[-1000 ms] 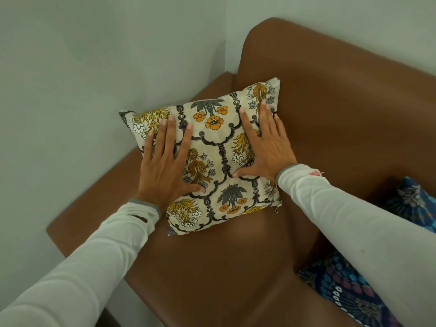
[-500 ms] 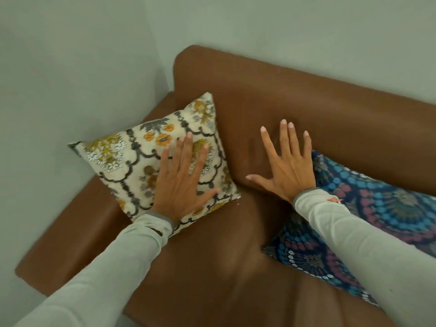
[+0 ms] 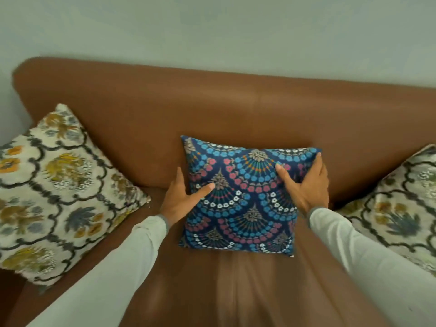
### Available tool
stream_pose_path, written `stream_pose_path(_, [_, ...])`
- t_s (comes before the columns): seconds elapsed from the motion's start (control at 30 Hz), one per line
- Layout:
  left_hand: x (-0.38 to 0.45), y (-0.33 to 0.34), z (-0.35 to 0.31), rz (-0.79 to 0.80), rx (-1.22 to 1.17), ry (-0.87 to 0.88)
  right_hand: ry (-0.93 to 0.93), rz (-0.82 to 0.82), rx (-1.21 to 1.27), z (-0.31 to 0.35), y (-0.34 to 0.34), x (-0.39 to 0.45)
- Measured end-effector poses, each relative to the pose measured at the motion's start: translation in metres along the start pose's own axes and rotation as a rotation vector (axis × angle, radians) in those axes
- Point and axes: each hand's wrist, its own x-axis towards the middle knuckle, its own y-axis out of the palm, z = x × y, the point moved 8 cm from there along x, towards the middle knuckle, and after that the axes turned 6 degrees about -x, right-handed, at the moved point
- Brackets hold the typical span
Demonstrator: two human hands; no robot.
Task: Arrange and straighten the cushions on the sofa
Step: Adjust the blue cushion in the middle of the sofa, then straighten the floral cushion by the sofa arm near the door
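Both hands grip the blue cushion (image 3: 240, 199) at mid-seat on the brown sofa (image 3: 212, 109): left hand (image 3: 180, 200) on its left edge, thumb across the front; right hand (image 3: 308, 185) clasping the upper right corner. One floral cushion (image 3: 54, 185) leans at the sofa's left end, another floral cushion (image 3: 398, 208) at the right.

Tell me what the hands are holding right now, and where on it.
Both hold the blue cushion: the left hand on its left edge, the right hand around its upper right corner, thumbs on its front.
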Motion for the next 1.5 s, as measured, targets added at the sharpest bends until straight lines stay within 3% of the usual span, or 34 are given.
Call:
stream_pose_path(0.13, [0.013, 0.030, 0.006, -0.019, -0.190, 0.082, 0.283, 0.192, 0.375, -0.057, 0.023, -0.004])
stream_pose_path(0.2, [0.016, 0.031, 0.008, -0.065, -0.253, 0.126, 0.267, 0.270, 0.443, -0.059, 0.041, -0.010])
stream_pose_path(0.33, [0.016, 0.025, 0.006, -0.080, -0.293, 0.147, 0.225, 0.198, 0.514, -0.051, 0.047, -0.011])
stream_pose_path(0.73, [0.013, 0.014, -0.003, -0.084, -0.239, 0.162, 0.137, 0.208, 0.478, -0.035, 0.039, -0.016])
stream_pose_path(0.83, [0.001, 0.007, -0.018, -0.245, 0.078, 0.280, 0.041, 0.155, 0.359, -0.025, 0.026, -0.017])
stream_pose_path(0.93, [-0.021, 0.008, -0.054, -0.438, 0.596, 0.492, -0.094, 0.065, -0.058, -0.015, 0.003, -0.018])
stream_pose_path(1.07, [-0.033, 0.050, -0.105, -0.375, 0.984, 0.834, -0.234, -0.081, -0.465, -0.010, -0.039, -0.021])
stream_pose_path(1.23, [-0.031, 0.126, -0.152, -0.263, 1.125, 1.015, -0.257, -0.197, -0.740, -0.048, -0.094, -0.016])
stream_pose_path(1.5, [-0.035, 0.317, -0.210, 0.039, 1.061, 1.118, 0.062, -0.299, -0.802, -0.209, -0.220, -0.012])
